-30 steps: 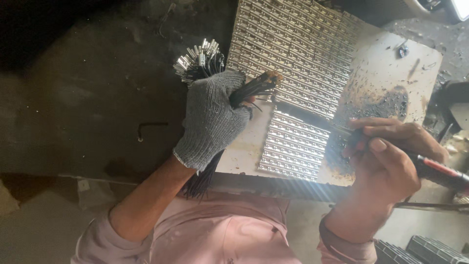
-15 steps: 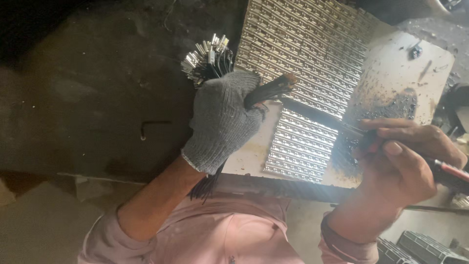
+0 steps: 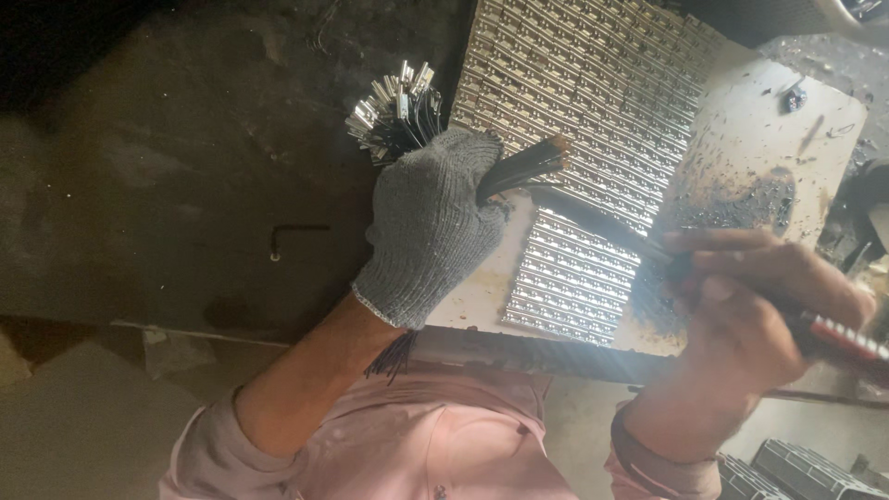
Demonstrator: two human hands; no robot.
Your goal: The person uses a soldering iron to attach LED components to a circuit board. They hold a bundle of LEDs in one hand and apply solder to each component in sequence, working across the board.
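Observation:
My left hand (image 3: 428,222), in a grey knitted glove, is closed around a bundle of black wires (image 3: 519,168). The bundle's metal-tipped ends (image 3: 394,111) fan out above the glove, and its cut ends stick out to the right over a white board (image 3: 787,139). My bare right hand (image 3: 750,310) grips a dark slender tool (image 3: 593,220) with a red handle end (image 3: 847,338). The tool's tip reaches toward the wire ends near the glove. Rows of small shiny metal parts (image 3: 593,102) cover the board's upper and middle areas.
A dark hex key (image 3: 292,236) lies on the dusty dark bench to the left. Dark filings (image 3: 741,199) are scattered on the white board's right side. Ribbed grey parts (image 3: 796,468) sit at the bottom right. My pink shirt fills the bottom.
The view has shifted, so the board and both hands appear slightly further right and higher. Both hands keep their grips; the tool stays pointed at the wire ends.

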